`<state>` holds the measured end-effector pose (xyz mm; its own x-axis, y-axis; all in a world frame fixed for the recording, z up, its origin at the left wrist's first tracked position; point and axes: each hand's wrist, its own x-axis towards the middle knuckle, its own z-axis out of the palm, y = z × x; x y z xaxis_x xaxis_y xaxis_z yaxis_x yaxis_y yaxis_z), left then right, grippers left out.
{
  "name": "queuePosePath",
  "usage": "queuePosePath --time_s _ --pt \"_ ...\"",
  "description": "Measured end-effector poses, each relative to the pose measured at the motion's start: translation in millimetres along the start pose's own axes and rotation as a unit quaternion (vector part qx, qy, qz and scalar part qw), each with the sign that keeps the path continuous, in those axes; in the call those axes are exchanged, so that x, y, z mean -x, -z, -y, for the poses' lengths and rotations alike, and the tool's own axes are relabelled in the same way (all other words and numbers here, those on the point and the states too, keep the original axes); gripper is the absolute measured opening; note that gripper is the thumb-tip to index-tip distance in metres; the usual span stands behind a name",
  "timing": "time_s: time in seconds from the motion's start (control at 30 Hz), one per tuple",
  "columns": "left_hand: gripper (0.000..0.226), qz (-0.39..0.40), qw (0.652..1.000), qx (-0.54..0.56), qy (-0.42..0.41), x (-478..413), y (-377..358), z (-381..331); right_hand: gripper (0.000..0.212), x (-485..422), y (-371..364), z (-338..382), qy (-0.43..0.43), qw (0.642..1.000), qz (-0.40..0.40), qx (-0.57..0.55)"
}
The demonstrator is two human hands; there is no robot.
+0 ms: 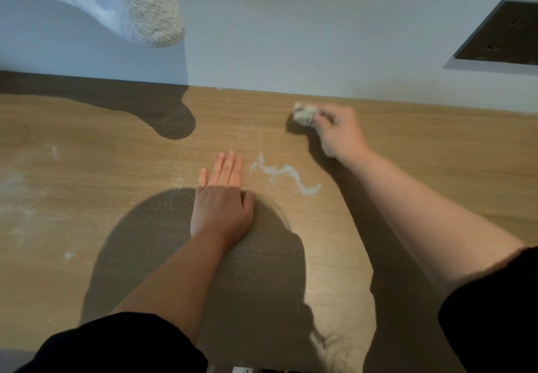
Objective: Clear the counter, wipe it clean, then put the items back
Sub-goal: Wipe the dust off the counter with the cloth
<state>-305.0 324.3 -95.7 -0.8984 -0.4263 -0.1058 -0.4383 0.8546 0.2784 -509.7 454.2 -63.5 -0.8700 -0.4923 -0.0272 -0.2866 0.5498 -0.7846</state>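
A wooden counter (407,145) runs along a pale wall. My left hand (221,198) lies flat on it near the middle, fingers straight and together. My right hand (339,132) reaches toward the back edge and grips a small crumpled greyish wad (304,113), which it presses on the wood. A wavy streak of white powder (286,173) lies between the two hands. Fainter powder smears (20,186) mark the left part of the counter.
A light towel or cloth (145,2) hangs on the wall at the upper left and casts a shadow on the counter. A dark rectangular panel (506,37) is set in the wall at the upper right. Fine powder specks (180,174) dot the wood by my left hand.
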Motion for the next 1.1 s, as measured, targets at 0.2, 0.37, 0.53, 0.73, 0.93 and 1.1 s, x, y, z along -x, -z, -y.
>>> queuePosePath --time_s 0.2,0.37,0.53,0.73,0.93,1.1 --pt "0.064 0.000 1.000 0.001 0.001 0 -1 1 0.037 13 -8 -20 0.010 0.993 0.052 0.104" --pt "0.064 0.007 1.000 -0.006 0.000 0 0 0 0.037 76 -32 -5 0.101 0.983 0.114 0.104" --pt "0.063 0.004 1.000 -0.013 -0.004 0 0 -1 0.030 64 0 -9 -0.013 1.000 -0.029 -0.002" --pt "0.063 0.008 1.000 -0.026 -0.001 -1 1 -1 0.039 75 26 -56 -0.131 0.970 -0.153 0.134" --pt "0.064 0.018 0.999 -0.036 0.005 -3 0 -1 0.059 111 -60 -5 -0.086 0.981 -0.132 0.110" --pt "0.065 0.024 0.999 -0.037 0.009 -2 1 -1 0.049 107 -41 12 -0.073 0.989 -0.123 0.033"
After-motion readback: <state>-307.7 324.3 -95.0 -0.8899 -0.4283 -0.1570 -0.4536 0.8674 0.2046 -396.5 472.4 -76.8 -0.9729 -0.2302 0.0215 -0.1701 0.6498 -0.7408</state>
